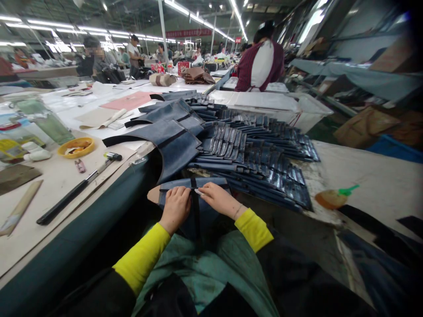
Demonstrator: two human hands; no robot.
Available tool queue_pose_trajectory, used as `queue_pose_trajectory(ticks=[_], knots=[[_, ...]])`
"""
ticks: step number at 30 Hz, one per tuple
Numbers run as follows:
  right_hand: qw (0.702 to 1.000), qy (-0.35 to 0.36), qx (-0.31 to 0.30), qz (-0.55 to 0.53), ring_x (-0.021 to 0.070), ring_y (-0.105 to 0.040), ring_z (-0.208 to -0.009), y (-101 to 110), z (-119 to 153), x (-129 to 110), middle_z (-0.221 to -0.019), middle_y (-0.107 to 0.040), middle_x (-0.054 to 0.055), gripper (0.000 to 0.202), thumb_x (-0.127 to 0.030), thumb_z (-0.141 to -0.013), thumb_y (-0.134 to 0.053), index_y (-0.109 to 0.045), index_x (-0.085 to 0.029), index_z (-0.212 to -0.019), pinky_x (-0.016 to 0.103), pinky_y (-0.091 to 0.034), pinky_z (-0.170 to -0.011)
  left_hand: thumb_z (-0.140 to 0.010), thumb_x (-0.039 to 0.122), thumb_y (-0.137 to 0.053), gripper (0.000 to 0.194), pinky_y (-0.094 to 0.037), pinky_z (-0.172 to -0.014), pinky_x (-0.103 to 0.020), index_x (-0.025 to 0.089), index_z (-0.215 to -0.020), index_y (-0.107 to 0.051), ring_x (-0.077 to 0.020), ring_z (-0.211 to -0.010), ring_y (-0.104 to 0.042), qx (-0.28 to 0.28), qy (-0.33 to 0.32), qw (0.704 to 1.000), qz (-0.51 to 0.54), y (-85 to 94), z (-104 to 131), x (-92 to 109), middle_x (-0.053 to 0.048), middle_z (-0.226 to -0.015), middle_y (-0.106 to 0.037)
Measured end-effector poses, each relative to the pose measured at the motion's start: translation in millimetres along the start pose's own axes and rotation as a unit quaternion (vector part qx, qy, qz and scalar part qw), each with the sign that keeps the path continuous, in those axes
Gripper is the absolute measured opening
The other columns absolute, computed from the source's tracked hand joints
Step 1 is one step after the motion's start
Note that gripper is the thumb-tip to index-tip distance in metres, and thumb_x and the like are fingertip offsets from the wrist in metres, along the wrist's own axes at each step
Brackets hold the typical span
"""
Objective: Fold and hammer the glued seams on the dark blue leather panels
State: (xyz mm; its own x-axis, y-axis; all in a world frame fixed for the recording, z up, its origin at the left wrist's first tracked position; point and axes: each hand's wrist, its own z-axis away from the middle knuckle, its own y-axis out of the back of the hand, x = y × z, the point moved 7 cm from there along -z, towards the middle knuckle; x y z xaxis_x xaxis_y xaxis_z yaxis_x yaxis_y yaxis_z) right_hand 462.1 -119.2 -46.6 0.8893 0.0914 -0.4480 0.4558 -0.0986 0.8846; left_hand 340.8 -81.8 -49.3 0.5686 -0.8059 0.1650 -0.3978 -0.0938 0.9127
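A dark blue leather panel (pixel 211 218) with a black strip down its middle lies over my lap at the table edge, a tan piece (pixel 153 194) showing at its left end. My left hand (pixel 176 207) has its fingers bent over the panel's upper part, left of the strip, gripping it. On the other side of the strip, my right hand (pixel 219 199) pinches a small white piece (pixel 198 192) whose kind I cannot make out. Its tip points at the strip. Just beyond are similar blue panels (pixel 178 143), fanned out in overlapping rows with many folded ends.
A hammer (pixel 74 196), pink thread snips (pixel 79 166), a yellow dish (pixel 76 147) and a wooden-handled brush (pixel 21 207) lie at left. An orange glue bottle with green nozzle (pixel 332 199) rests at right. A person in a maroon top (pixel 243 66) sits ahead.
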Motion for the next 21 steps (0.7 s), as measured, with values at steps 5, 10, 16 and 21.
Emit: queue_pose_trajectory(ticks=[5, 10, 16, 21], knots=[[0.997, 0.054, -0.056, 0.018, 0.0182, -0.055, -0.092, 2, -9, -1, -0.094, -0.059, 0.008, 0.019, -0.015, -0.084, -0.054, -0.067, -0.016, -0.097, 0.03, -0.043, -0.086, -0.087, 0.017, -0.043, 0.022, -0.039, -0.091, -0.039, 0.018, -0.106, -0.056, -0.0213, -0.1, -0.051, -0.019, -0.054, 0.998, 0.028, -5.6, -6, 9, -0.007, -0.108, -0.058], [0.996, 0.027, -0.008, 0.08, 0.0198, -0.052, -0.089, -3, -2, -9, -0.097, -0.057, 0.01, 0.027, -0.009, -0.084, -0.049, -0.063, -0.013, -0.106, 0.033, -0.044, -0.083, -0.086, 0.014, -0.042, 0.029, -0.038, -0.097, -0.039, 0.016, -0.113, -0.053, -0.0223, -0.109, -0.048, -0.028, -0.075, 0.996, 0.037, -12.3, 0, 7, -0.008, -0.118, -0.056], [0.998, -0.023, 0.048, 0.015, 0.0188, -0.051, -0.094, -10, 3, -8, -0.1, -0.055, 0.009, 0.029, -0.011, -0.085, -0.049, -0.06, -0.014, -0.111, 0.032, -0.043, -0.089, -0.087, 0.016, -0.042, 0.03, -0.037, -0.097, -0.038, 0.017, -0.115, -0.053, -0.0218, -0.112, -0.048, -0.019, -0.066, 0.997, 0.035, -11.7, 3, 4, -0.008, -0.122, -0.055], [0.998, -0.038, 0.047, 0.034, 0.0196, -0.049, -0.093, -9, -1, -8, -0.099, -0.054, 0.01, 0.03, -0.01, -0.086, -0.047, -0.059, -0.014, -0.113, 0.033, -0.044, -0.087, -0.087, 0.016, -0.042, 0.03, -0.037, -0.095, -0.039, 0.017, -0.115, -0.052, -0.0225, -0.111, -0.048, -0.029, -0.066, 0.997, 0.022, -12.1, 1, 6, -0.007, -0.123, -0.055]])
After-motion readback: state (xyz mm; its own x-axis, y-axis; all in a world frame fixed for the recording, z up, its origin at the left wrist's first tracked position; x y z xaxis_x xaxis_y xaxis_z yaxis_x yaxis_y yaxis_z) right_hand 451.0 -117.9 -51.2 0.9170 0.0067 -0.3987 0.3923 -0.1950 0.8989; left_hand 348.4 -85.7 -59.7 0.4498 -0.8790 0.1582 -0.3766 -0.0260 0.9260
